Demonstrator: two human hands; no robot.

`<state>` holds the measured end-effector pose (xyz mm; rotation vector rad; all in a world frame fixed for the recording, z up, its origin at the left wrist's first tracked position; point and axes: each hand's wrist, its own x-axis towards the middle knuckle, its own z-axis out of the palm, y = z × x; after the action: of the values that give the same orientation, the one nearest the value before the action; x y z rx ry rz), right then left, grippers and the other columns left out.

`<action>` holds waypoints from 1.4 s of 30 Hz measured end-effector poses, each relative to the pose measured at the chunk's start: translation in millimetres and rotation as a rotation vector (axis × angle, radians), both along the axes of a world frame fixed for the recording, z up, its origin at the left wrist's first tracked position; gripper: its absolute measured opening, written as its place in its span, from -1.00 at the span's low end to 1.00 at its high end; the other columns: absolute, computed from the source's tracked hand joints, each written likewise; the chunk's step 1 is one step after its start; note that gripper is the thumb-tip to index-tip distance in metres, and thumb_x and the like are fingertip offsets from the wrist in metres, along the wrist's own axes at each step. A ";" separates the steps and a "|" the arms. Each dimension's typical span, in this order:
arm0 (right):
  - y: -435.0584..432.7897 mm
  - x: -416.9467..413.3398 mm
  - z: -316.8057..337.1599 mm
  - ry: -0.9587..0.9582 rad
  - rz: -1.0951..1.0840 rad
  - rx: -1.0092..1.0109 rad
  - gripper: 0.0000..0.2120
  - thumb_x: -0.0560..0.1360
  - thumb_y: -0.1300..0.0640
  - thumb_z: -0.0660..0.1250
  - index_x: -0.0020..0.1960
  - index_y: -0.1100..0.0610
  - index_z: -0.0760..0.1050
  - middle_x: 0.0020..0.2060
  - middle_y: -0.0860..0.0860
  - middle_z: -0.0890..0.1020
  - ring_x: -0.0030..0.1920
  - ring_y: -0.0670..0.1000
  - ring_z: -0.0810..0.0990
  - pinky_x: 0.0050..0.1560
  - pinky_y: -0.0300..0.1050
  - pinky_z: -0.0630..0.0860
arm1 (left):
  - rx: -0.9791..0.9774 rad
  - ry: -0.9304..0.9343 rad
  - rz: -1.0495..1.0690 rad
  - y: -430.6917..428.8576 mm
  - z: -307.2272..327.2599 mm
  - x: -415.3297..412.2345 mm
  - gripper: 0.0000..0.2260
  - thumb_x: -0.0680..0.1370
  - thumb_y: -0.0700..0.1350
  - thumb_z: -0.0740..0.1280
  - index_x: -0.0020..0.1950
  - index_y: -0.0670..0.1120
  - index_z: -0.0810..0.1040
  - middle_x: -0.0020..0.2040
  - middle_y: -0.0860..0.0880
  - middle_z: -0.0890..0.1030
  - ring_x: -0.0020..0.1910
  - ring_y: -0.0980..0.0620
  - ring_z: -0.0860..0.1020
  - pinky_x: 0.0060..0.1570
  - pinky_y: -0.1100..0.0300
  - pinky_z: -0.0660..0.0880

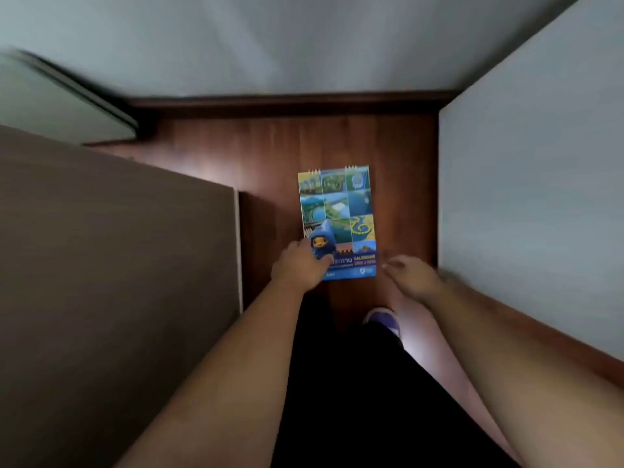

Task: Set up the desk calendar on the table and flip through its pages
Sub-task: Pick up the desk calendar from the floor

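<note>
A desk calendar (341,211) with a blue cover of small landscape photos and a cartoon mascot is held out over the wooden floor, its wire binding at the far end. My left hand (299,266) grips its near left corner, thumb on the cover. My right hand (410,273) hovers just right of the near right corner, fingers spread and not touching it. The frame is motion-blurred.
A grey-brown table top (111,258) fills the left side, its edge close to my left arm. A pale wall or panel (533,197) stands on the right. Dark wooden floor (256,153) lies ahead up to a skirting board. My shoe (383,320) shows below.
</note>
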<state>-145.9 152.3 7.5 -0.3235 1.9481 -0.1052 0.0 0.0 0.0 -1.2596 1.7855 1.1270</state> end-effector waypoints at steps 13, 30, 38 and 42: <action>-20.0 17.3 -188.5 0.123 -0.661 0.000 -0.45 0.31 -0.13 0.34 0.24 0.08 0.43 -0.04 0.01 0.62 0.07 0.13 0.59 0.09 -0.04 0.50 | 0.093 -0.092 0.779 27.6 -174.2 -10.9 -0.27 0.44 0.10 0.42 0.47 -0.23 0.24 0.43 -0.21 0.39 0.37 -0.19 0.43 0.32 -0.02 0.42; -53.1 -47.6 204.7 -0.129 -0.736 -0.346 -0.20 0.08 -0.08 0.60 0.24 0.12 0.41 0.12 0.17 0.63 -0.03 0.12 0.66 0.15 0.17 0.54 | -0.028 0.424 0.677 -29.9 243.3 -38.5 -0.76 0.49 -0.15 0.42 -0.03 -0.13 0.36 -0.07 -0.11 0.55 -0.07 -0.09 0.54 -0.10 0.08 0.45; -107.4 -40.4 475.2 -0.380 -0.576 -0.638 -0.76 0.39 0.05 0.42 -0.02 0.16 0.53 -0.32 0.12 0.72 -0.38 0.09 0.69 -0.27 0.02 0.64 | -0.167 0.645 0.790 -38.8 514.0 12.7 -0.77 0.48 -0.05 0.44 0.02 -0.03 0.43 -0.04 -0.10 0.61 -0.12 -0.11 0.63 -0.09 -0.05 0.60; -154.8 4.5 588.6 -0.552 -0.283 -0.792 -0.85 0.46 0.08 0.32 -0.06 0.16 0.51 -0.37 0.10 0.73 -0.37 0.05 0.70 -0.32 -0.06 0.65 | -0.293 0.803 0.965 -31.3 616.5 80.5 -0.81 0.51 -0.11 0.41 -0.06 0.05 0.40 -0.16 -0.02 0.58 -0.31 0.03 0.58 -0.34 0.17 0.56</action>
<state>-141.4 -2.5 596.1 -0.4672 1.3155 -1.0533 80.5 -31.3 616.5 -2.1733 1.9343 2.1936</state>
